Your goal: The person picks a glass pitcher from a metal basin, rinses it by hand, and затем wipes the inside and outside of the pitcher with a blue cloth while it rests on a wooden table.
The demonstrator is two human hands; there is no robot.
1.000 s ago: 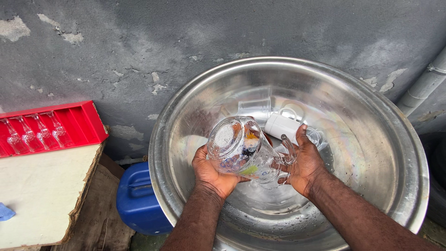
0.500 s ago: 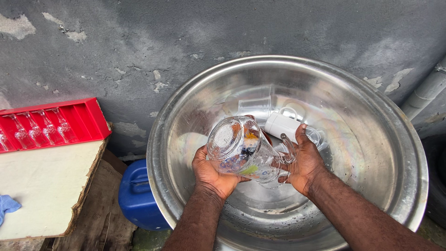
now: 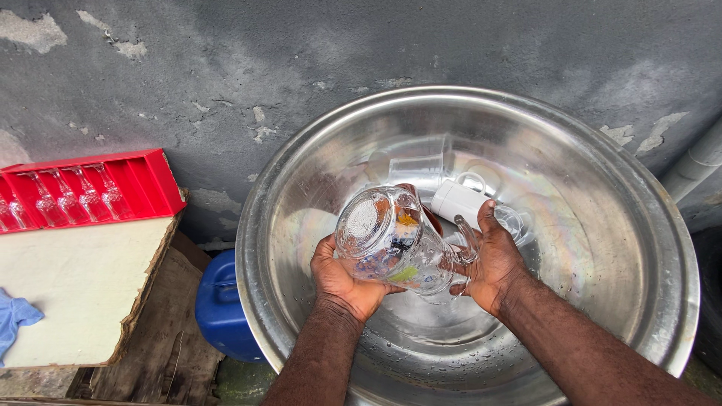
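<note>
The left hand's [image 3: 346, 277] fingers cupped a clear glass jug [image 3: 391, 242] from below, and the right hand's [image 3: 492, 263] fingers closed around its handle side. The jug lay tilted on its side, base toward the upper left of the frame, held over the middle of a wide steel basin [image 3: 639, 225]. Just behind it in the basin lay a white mug [image 3: 455, 201] and a clear tub [image 3: 417, 167]. At the left edge of the frame sat a red tray [image 3: 150, 180] of stemmed glasses [image 3: 68, 199], above a pale board [image 3: 75, 286] with a blue cloth [image 3: 13, 319]. A blue can [image 3: 218, 304] stood below the basin's left rim.
</note>
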